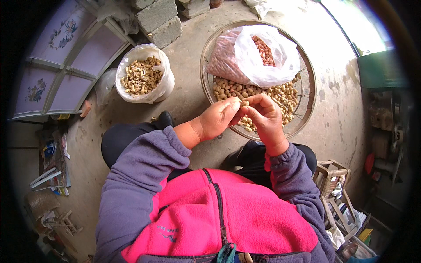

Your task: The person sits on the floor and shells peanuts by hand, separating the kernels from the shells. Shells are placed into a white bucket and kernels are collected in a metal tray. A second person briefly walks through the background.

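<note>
Between the fingertips of both hands is an unshelled peanut [244,104]. My left hand [217,116] grips it from the left, and its lower fingers are partly hidden. From the other side, the thumb and index finger of my right hand [267,115] pinch it. Below the hands, a round shallow basket [311,98] holds a heap of peanuts in the shell [286,98]. At its far side leans a white translucent plastic bag [243,62], its mouth open on reddish shelled peanut kernels [263,51].
A lined bucket [167,82] of peanut shells [141,77] stands to the left. Behind it are concrete blocks [159,19] and a cabinet with floral panels [65,59]. A wooden stool [332,174] sits at the right. My knees flank the basket's near edge.
</note>
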`<state>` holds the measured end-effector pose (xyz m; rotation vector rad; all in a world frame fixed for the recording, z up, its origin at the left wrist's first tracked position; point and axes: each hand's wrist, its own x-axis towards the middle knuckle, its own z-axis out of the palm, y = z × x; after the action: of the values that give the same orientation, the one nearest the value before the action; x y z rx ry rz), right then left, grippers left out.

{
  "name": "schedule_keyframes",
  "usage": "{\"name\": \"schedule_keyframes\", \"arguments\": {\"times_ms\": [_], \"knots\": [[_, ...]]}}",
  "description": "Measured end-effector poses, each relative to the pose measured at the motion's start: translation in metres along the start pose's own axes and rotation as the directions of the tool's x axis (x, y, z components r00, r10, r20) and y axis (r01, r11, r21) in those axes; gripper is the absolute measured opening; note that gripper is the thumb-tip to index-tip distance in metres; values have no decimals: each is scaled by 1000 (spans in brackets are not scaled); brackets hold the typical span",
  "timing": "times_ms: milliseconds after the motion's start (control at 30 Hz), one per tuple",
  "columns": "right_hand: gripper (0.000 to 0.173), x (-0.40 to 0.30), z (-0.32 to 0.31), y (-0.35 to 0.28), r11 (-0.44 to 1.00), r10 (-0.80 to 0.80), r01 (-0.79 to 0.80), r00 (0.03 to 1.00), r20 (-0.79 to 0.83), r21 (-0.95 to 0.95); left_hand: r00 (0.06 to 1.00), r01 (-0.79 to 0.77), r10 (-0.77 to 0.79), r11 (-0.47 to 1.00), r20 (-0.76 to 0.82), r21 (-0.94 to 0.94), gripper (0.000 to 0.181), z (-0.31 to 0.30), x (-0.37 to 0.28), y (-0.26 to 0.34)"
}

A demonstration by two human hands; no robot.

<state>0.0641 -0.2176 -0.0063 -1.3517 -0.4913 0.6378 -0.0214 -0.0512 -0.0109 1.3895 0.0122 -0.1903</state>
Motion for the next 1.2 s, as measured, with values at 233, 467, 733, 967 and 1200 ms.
{"name": "schedule_keyframes", "arguments": {"times_ms": [233,467,733,967,1200], "knots": [[17,5,0,-6,836,-236,208,972,10,-508,986,-92,120,973,-119,213,33,1,5,-5],[17,3,7,-11,817,-266,242,963,29,-524,985,-117,141,971,-103,207,36,3,8,-6],[21,2,3,-4,954,-98,97,995,10,-283,959,270,-217,890,181,-367,38,-6,6,10],[20,-2,4,-10,989,72,-71,997,5,-132,992,109,-103,990,67,-92,41,-4,7,12],[15,-4,3,-3,988,-77,74,997,-20,-132,951,-256,306,710,40,656,40,-4,3,17]]}}
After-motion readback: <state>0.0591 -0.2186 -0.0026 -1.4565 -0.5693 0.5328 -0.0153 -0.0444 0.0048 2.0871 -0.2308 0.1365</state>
